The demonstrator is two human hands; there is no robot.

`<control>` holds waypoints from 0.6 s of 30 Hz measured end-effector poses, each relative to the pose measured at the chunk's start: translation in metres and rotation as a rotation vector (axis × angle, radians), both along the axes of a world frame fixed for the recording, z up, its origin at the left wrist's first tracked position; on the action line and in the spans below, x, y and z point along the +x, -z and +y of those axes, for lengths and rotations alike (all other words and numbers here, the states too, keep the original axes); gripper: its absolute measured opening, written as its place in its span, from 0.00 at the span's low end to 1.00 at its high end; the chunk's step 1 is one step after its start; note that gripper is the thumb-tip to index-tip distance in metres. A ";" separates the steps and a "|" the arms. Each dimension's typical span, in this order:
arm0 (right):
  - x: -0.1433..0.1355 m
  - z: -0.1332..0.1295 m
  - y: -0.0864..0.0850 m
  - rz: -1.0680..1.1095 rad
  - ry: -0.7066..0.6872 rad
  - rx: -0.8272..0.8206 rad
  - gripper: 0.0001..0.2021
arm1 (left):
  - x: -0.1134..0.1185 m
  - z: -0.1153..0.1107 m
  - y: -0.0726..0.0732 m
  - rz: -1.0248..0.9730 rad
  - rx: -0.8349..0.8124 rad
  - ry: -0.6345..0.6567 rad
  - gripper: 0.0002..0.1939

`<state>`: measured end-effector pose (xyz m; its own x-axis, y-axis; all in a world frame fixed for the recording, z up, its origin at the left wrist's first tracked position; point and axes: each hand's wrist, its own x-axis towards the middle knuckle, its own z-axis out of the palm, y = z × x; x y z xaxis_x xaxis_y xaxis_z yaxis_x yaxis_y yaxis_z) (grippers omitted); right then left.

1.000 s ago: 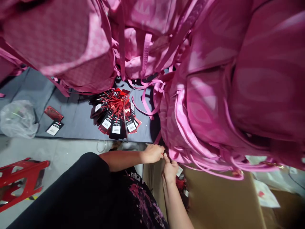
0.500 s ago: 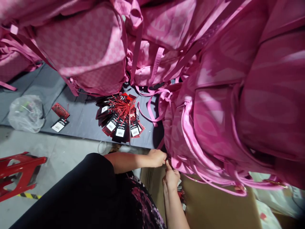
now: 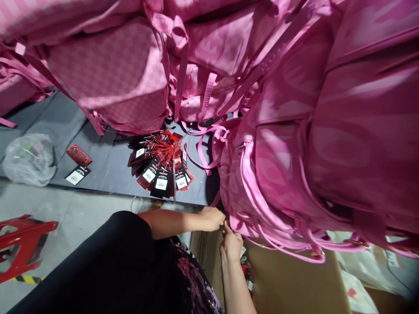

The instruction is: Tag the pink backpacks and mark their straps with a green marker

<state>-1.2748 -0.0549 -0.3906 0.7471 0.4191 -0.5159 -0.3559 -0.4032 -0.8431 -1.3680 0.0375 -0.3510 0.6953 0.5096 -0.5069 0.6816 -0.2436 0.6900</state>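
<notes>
My left hand (image 3: pixel 212 219) is closed in a pinch by the lower left corner of a pink backpack (image 3: pixel 281 161), which lies on its side at the table's edge. Fingertip to fingertip with it, my right hand (image 3: pixel 231 245) is closed too, just below. Whatever lies between the fingers is too small to make out. Left of my hands, a fanned bundle of black and red hang tags (image 3: pixel 162 181) on red strings rests on the grey-covered table (image 3: pixel 108 170). Farther left lies a single hang tag (image 3: pixel 77 174) with a red piece attached.
More pink backpacks (image 3: pixel 114 74) crowd the back of the table. A crumpled clear plastic bag (image 3: pixel 29 159) sits at the left edge. On the floor stands a red stool (image 3: pixel 24 244). A cardboard box (image 3: pixel 291 279) is below the backpack, with white plastic bags (image 3: pixel 363 266) at right.
The view has shifted slightly, so most things appear a little farther left. My hands stay together at the backpack's corner, with hardly any change in their pinch.
</notes>
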 end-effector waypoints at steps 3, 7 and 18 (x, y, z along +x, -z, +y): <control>0.000 0.001 0.000 0.014 0.015 0.010 0.21 | -0.002 -0.001 0.000 -0.014 0.012 -0.009 0.08; -0.003 0.003 -0.002 0.039 0.021 0.018 0.22 | -0.004 0.003 0.005 -0.022 -0.026 -0.017 0.06; -0.006 0.010 -0.004 0.019 -0.004 0.008 0.25 | -0.002 0.004 -0.002 0.006 0.035 -0.077 0.07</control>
<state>-1.2806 -0.0454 -0.3869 0.7353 0.4263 -0.5269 -0.3707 -0.3979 -0.8392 -1.3703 0.0411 -0.3491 0.6504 0.5788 -0.4918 0.7034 -0.2147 0.6776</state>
